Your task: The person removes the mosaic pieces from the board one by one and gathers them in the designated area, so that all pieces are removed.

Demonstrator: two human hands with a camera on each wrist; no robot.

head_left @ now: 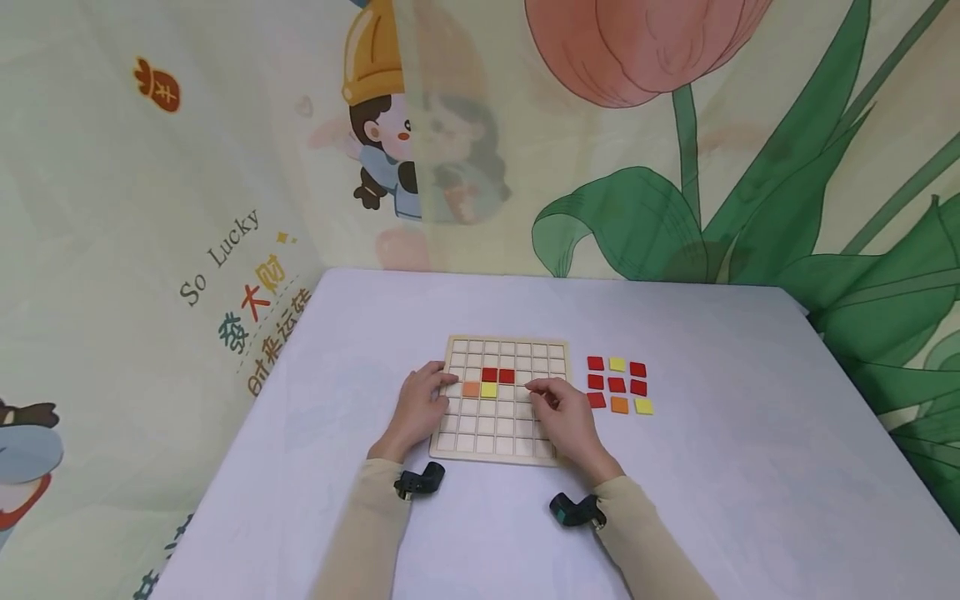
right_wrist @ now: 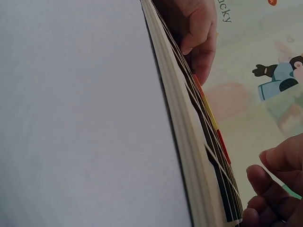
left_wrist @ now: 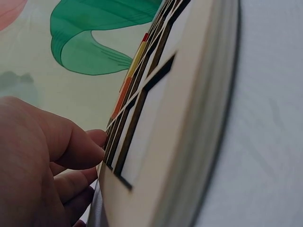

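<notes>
A pale wooden grid board [head_left: 500, 458] lies flat on the white table. On it sit two red tiles [head_left: 507, 377] side by side, with an orange tile [head_left: 471, 389] and a yellow tile [head_left: 489, 389] in the row nearer the person. My left hand [head_left: 418, 408] rests against the board's left edge, its thumb and fingertips touching the rim, as the left wrist view also shows. Over the board's right part hovers my right hand [head_left: 566, 418]. Its thumb and index finger stand apart in the right wrist view, and nothing shows between them.
Right of the board, loose red, yellow and orange tiles [head_left: 617, 385] lie in three rows on the table [head_left: 750, 467]. A printed cloth [head_left: 465, 242] hangs behind and to the left. Black wrist cameras [head_left: 576, 510] sit on both forearms.
</notes>
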